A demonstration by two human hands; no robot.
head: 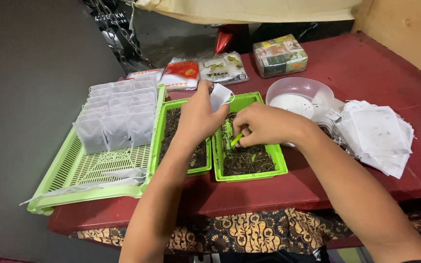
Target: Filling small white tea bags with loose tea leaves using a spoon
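My left hand (198, 117) holds a small white filter bag (220, 96) up over two green trays. My right hand (264, 124) grips a small green scoop (236, 140), its tip down in the dark dried leaves of the right green tray (278, 158). The left green tray (158, 141) also holds dark leaves and lies partly under my left wrist. Both hands are close together, almost touching.
A light green slatted basket (74, 175) at the left holds rows of filled white bags (118, 114). A white bowl (300, 95) and a pile of flat empty bags (378, 136) lie at the right. Packets (222, 68) and a wrapped box (279, 56) sit at the back of the red table (366, 68).
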